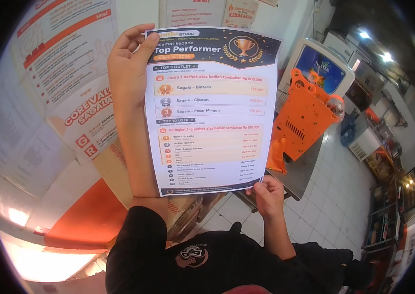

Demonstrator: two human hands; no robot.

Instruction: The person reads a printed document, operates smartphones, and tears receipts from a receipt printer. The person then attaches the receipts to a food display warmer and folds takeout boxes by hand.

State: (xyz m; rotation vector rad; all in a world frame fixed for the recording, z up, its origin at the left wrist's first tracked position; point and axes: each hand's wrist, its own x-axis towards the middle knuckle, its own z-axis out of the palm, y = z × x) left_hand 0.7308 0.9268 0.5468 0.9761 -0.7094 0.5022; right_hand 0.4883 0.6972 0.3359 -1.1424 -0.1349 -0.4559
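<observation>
A printed paper sheet [207, 110] headed "Top Performer", with a dark top band, a trophy picture and ranked lists, is held up in front of me. My left hand [134, 46] is closed on its upper left corner, thumb on the front and fingers mostly behind. Lower down, my right hand [267, 196] pinches the bottom right corner between thumb and fingers. The sheet leans slightly and covers part of my left forearm.
Posters [77, 63] cover the wall at left. An orange box-like machine [301, 122] stands on a metal table [295, 179] at right, before a blue-and-white panel [319, 66]. Cardboard [188, 215] lies below the sheet. Dark shelves [383, 215] stand far right on the white-tiled floor [325, 206].
</observation>
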